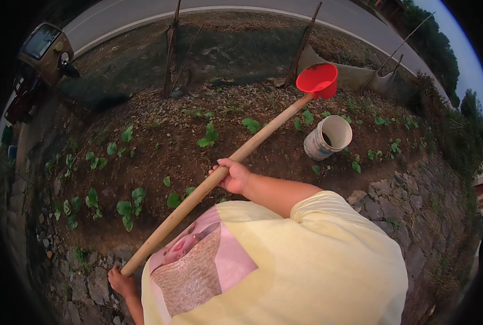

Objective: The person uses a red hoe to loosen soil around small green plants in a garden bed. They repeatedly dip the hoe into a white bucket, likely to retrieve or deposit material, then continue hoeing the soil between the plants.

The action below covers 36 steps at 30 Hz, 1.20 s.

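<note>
A long-handled ladle runs diagonally across the view, its wooden pole (188,203) rising from lower left to upper right. At the far end sits a red plastic scoop (317,81), held above the soil near the fence. My right hand (234,177) is wrapped around the middle of the pole. My left hand (122,281) grips its near end, low on the left. A white plastic bucket (312,143) stands tilted in the view on the soil, right of the pole and below the scoop; its inside bottom looks dark.
Young leafy plants (131,207) grow in rows in the brown soil bed (144,170). Dark netting (237,53) on wooden stakes (170,57) borders the far side, with a paved road (241,3) beyond. Stone paving (404,203) edges the near side. A three-wheeled vehicle (48,53) stands upper left.
</note>
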### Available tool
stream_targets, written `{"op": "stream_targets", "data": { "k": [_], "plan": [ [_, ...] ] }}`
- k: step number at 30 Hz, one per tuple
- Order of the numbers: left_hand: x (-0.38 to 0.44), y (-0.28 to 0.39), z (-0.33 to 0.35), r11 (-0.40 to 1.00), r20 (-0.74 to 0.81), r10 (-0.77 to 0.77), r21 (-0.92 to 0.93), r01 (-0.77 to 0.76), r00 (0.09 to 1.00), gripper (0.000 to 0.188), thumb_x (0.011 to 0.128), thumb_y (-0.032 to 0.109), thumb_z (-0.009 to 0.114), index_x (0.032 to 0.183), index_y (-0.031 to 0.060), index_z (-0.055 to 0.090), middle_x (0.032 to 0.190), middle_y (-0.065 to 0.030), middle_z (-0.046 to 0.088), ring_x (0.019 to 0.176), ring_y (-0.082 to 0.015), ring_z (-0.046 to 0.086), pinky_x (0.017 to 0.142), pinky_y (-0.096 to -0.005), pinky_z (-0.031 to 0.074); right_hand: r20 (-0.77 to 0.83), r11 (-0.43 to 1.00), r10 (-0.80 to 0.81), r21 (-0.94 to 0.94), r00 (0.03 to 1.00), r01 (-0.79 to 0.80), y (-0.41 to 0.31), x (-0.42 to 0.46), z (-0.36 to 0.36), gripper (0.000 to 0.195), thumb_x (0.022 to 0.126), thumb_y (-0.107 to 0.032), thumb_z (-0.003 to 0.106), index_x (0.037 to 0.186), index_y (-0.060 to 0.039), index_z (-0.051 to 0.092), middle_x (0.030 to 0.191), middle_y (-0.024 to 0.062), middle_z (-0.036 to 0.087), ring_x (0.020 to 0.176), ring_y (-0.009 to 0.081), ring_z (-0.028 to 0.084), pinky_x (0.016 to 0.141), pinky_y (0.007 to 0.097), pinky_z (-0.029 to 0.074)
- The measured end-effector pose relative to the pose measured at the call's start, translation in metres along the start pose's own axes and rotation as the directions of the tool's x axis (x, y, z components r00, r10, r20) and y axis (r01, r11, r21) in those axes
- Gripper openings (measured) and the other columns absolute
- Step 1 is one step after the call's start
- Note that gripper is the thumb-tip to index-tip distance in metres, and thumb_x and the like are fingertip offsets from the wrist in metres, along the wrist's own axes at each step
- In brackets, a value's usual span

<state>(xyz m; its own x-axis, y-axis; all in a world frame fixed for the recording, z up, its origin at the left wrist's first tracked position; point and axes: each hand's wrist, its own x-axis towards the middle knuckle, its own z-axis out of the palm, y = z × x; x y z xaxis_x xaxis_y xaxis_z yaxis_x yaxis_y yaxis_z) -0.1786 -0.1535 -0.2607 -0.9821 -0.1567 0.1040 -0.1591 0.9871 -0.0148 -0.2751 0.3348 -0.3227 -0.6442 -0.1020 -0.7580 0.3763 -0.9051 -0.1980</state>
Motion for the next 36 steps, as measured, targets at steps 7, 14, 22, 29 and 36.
{"op": "stream_targets", "data": {
  "k": [7, 14, 22, 29, 36],
  "plan": [
    [0.009, 0.022, -0.038, 0.995, 0.055, -0.037, 0.094, 0.032, 0.998, 0.033, 0.065, 0.005, 0.065, 0.097, 0.0049, 0.056, 0.095, -0.0125, 0.052, 0.090, -0.0345, 0.051, 0.074, -0.0426, 0.042, 0.067, 0.994, -0.049, 0.103, 0.997, 0.042, 0.007, -0.004, -0.008, 0.012, 0.081, -0.016, 0.058, 0.085, -0.0077, 0.050, 0.081, 0.0058, 0.058, 0.086, 0.0241, 0.059, 0.081, 0.0404, 0.048],
    [0.026, 0.020, -0.035, 0.966, 0.093, 0.063, 0.245, -0.084, 0.994, 0.028, 0.065, 0.000, 0.064, 0.091, 0.0014, 0.054, 0.091, -0.0148, 0.052, 0.085, -0.0349, 0.052, 0.071, -0.0431, 0.043, 0.353, 0.976, -0.055, 0.215, 0.934, -0.024, -0.007, -0.007, -0.049, 0.024, 0.076, -0.004, 0.061, 0.094, -0.0096, 0.047, 0.092, 0.0058, 0.057, 0.097, 0.0235, 0.056, 0.089, 0.0373, 0.043],
    [0.067, 0.037, -0.029, 0.946, 0.214, 0.244, 0.164, -0.281, 0.946, 0.029, 0.061, -0.001, 0.063, 0.089, 0.0018, 0.054, 0.086, -0.0154, 0.052, 0.084, -0.0356, 0.052, 0.072, -0.0440, 0.042, 0.352, 0.953, -0.151, 0.300, 0.924, 0.042, -0.017, -0.021, -0.077, 0.030, 0.074, 0.003, 0.057, 0.100, -0.0070, 0.046, 0.100, 0.0080, 0.056, 0.104, 0.0250, 0.053, 0.093, 0.0396, 0.041],
    [0.111, 0.062, -0.019, 0.926, 0.132, 0.316, 0.175, -0.336, 0.940, 0.031, 0.062, -0.001, 0.061, 0.092, 0.0033, 0.055, 0.090, -0.0134, 0.053, 0.087, -0.0349, 0.050, 0.077, -0.0421, 0.041, 0.261, 0.941, -0.202, 0.318, 0.944, 0.114, -0.028, -0.024, -0.079, 0.028, 0.076, 0.001, 0.056, 0.101, -0.0074, 0.047, 0.099, 0.0074, 0.056, 0.104, 0.0249, 0.053, 0.094, 0.0407, 0.040],
    [0.152, 0.138, -0.018, 0.911, 0.079, 0.408, 0.034, -0.412, 0.909, 0.036, 0.065, 0.001, 0.060, 0.101, 0.0028, 0.052, 0.098, -0.0130, 0.051, 0.094, -0.0325, 0.050, 0.081, -0.0412, 0.040, 0.096, 0.946, -0.254, 0.233, 0.962, 0.226, -0.070, -0.031, -0.085, 0.017, 0.079, -0.007, 0.056, 0.095, -0.0041, 0.052, 0.097, 0.0087, 0.057, 0.099, 0.0257, 0.055, 0.092, 0.0441, 0.040]
  ]
}}
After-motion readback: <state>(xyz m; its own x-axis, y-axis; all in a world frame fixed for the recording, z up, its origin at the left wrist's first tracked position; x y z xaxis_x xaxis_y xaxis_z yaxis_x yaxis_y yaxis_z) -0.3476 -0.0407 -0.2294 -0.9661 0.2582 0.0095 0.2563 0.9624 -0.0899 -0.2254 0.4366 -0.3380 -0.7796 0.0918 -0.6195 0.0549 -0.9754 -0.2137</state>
